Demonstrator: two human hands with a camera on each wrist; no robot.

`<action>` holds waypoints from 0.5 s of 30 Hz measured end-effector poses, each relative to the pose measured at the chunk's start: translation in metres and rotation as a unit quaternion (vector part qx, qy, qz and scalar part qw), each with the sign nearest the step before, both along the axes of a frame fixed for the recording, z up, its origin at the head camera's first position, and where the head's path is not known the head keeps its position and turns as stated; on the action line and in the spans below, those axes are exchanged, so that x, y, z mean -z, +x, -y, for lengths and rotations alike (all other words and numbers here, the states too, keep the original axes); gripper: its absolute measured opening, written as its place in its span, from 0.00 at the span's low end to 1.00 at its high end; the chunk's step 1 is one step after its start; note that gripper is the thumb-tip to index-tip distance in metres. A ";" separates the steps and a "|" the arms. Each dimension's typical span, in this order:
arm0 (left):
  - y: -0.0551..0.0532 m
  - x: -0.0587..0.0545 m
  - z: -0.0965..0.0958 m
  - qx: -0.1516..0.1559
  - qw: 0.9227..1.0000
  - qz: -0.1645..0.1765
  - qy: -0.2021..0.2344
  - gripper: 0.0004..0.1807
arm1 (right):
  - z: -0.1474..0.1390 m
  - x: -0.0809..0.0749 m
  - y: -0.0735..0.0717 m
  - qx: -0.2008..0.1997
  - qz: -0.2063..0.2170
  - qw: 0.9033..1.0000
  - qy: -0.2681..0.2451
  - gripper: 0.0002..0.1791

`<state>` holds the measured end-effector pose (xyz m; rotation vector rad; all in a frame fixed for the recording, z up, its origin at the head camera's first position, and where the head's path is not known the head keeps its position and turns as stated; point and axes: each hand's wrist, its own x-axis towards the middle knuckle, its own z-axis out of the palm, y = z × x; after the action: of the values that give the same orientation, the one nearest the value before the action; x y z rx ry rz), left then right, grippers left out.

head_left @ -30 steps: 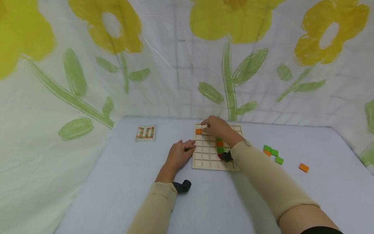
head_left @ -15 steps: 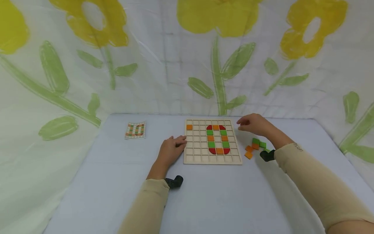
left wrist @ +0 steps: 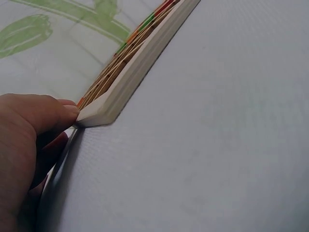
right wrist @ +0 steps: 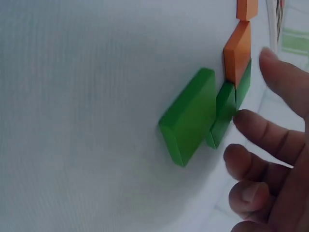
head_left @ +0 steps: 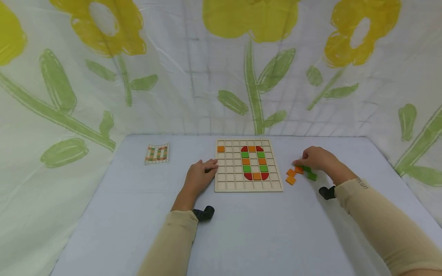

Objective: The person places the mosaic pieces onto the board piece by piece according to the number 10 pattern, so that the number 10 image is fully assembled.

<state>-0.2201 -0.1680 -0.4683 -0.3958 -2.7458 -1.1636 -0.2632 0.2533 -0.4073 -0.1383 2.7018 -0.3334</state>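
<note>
A square wooden grid board (head_left: 228, 187) lies on the table. Red, orange and green tiles form a ring on its right half, and a single orange tile (head_left: 221, 148) sits near its upper left corner. My left hand (head_left: 200, 178) touches the board's left edge with its fingers; the left wrist view shows the fingertips (left wrist: 70, 110) at the board's corner. To the right of the board, my right hand (head_left: 321, 159) reaches over loose tiles. In the right wrist view its thumb and index finger are apart around a green tile (right wrist: 224, 113), beside an orange tile (right wrist: 238, 53).
A small printed pattern card (head_left: 157, 154) lies at the table's back left. More loose tiles are just right of the board, among them an orange tile (head_left: 290, 180) and a green tile (head_left: 312, 176). A flower-printed curtain (head_left: 179, 115) hangs behind the table.
My right hand has gone from the board's upper left, across to the right, and down to the loose tiles. The left hand stays at the board's edge. The head view has shifted.
</note>
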 end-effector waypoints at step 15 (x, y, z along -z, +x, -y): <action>-0.001 0.001 0.000 0.000 1.000 0.005 0.005 0.11 | 0.015 0.008 -0.007 -0.015 -0.013 0.997 -0.074 0.20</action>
<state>-0.2211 -0.1683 -0.4691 -0.3905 -2.7472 -1.1827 -0.2699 0.2385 -0.4150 -0.2275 2.6970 -0.5272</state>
